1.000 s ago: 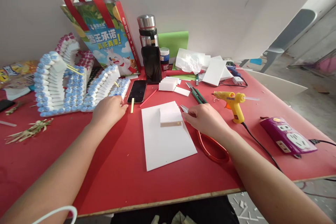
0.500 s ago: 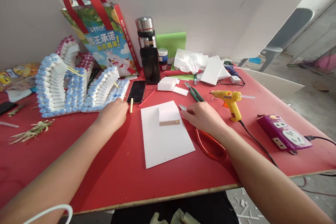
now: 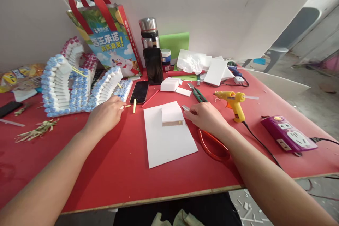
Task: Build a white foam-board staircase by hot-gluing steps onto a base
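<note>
My left hand (image 3: 106, 114) is closed at the table's left-centre, in front of a blue-and-white model (image 3: 58, 88) made of many small rolls. Its fingertips are pressed together around something too small to make out. Just to their right lie a short pale-yellow piece (image 3: 128, 106) and a longer pale-yellow stick (image 3: 134, 106), whose far end overlaps a phone (image 3: 139, 91). With fingers curled, my right hand (image 3: 205, 114) grips the scissors (image 3: 212, 148) near the pivot, blade tips pointing left and red handles toward me. Between both hands, a small folded white piece (image 3: 172, 113) rests on a white board (image 3: 169, 148).
To the right are a yellow glue gun (image 3: 233, 102) and a purple power strip (image 3: 290, 134). A green-handled cutter (image 3: 197, 93) lies beyond my right hand. Behind stand a shopping bag (image 3: 111, 42), a steel flask (image 3: 148, 31) and white foam pieces (image 3: 169, 84).
My left hand has moved left, away from the pale-yellow stick, and the short piece now shows beside it. My right hand stays on the scissors. The view has shifted slightly.
</note>
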A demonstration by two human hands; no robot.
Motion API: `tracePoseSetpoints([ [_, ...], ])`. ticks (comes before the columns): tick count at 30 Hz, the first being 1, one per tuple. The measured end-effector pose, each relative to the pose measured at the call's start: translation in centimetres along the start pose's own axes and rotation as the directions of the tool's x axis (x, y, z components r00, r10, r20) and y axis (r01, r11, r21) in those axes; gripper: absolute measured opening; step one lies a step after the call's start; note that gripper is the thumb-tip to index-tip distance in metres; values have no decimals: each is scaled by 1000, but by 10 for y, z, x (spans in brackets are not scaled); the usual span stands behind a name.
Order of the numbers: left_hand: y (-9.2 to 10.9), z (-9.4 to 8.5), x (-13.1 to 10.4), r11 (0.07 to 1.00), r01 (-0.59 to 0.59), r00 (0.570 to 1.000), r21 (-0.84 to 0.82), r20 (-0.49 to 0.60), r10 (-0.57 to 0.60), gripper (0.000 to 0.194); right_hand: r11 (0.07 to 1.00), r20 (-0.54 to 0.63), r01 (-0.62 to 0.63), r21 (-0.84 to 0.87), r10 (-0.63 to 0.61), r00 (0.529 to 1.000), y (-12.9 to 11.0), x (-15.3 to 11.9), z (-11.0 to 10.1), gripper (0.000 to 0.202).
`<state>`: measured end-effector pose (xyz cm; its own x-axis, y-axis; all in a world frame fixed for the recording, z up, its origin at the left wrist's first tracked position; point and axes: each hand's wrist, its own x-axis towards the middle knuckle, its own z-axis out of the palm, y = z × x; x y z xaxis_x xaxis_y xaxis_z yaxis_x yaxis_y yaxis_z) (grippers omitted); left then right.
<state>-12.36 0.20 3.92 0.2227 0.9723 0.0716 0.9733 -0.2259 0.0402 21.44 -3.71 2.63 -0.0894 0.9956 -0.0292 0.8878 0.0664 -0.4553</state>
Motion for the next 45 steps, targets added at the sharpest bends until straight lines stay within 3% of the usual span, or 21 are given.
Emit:
tracePoseSetpoints([
  [4, 0, 11, 7, 977, -113, 993, 182, 47, 106, 41, 1000, -13, 1, 14, -1, 1000, 0, 1, 2, 49],
  [10, 8, 23, 19, 953, -105, 994, 285, 49, 95, 44, 999, -22, -3, 33, 3, 1000, 1, 1, 2, 48],
  [16, 12, 26, 13, 919, -100, 995, 380, 16, 101, 45, 999, -50, 14, 46, -11, 999, 3, 2, 3, 49],
  [24, 1, 27, 7, 977, -37, 998, 211, -40, 46, 40, 999, -34, 5, 42, -3, 999, 1, 1, 2, 48],
  [31, 2, 31, 9, 944, -111, 994, 310, 17, 111, 38, 999, -48, 15, 37, -13, 999, 2, 1, 4, 49],
  [36, 2, 29, 7, 938, -121, 992, 326, 2, 127, 32, 999, -58, 23, 48, -20, 998, 3, 2, 5, 50],
  [38, 2, 27, 0, 964, -101, 991, 245, -61, 119, 33, 999, -57, 19, 45, -16, 998, 3, 2, 4, 49],
  [41, 12, 19, -14, 991, -77, 969, -111, -241, 48, 35, 999, -55, 17, 35, -15, 998, 2, 2, 4, 47],
  [43, 29, 14, -25, 908, -70, 963, -413, -267, -47, 29, 999, -56, 24, 35, -22, 998, 2, 1, 4, 47],
  [45, 52, 11, -35, 741, -15, 981, -671, -154, -119, 23, 999, -54, 27, 36, -25, 998, 1, 1, 4, 47],
])
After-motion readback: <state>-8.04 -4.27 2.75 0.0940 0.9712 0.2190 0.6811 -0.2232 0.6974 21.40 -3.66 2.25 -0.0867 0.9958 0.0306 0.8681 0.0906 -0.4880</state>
